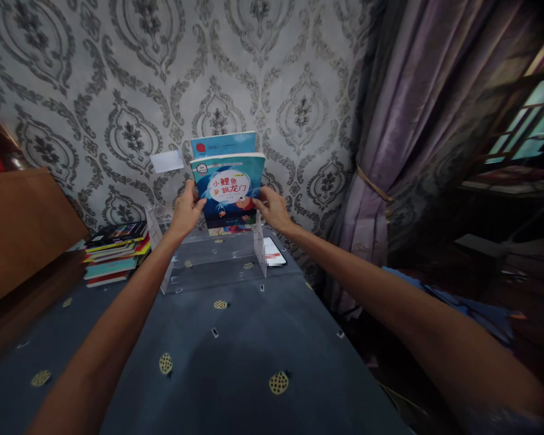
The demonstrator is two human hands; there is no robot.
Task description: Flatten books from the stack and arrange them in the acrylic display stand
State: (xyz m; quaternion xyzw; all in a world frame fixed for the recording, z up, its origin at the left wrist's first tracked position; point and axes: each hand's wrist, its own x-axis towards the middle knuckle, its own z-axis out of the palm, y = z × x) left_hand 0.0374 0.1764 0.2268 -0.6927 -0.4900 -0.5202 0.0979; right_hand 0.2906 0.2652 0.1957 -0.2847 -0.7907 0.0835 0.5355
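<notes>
Both my hands grip a blue picture book (229, 187) by its side edges, its cover with red Chinese lettering turned towards me. My left hand (189, 208) has its fingers behind the left edge and the thumb in front. On the right edge, my right hand (272, 208) pinches it the same way. Behind it stands another light-blue book (226, 143), whose lower part is mostly hidden. The held book is upright above a clear plastic rack (260, 248) on the table; whether it touches the rack I cannot tell.
Left of the rack lies a stack of books (115, 254), beside a brown wooden box (27, 229). A lit phone (273, 251) lies at the rack's right. The dark patterned tablecloth (217, 368) ends at the right near a purple curtain (385, 139). Patterned wallpaper (299, 72) rises behind.
</notes>
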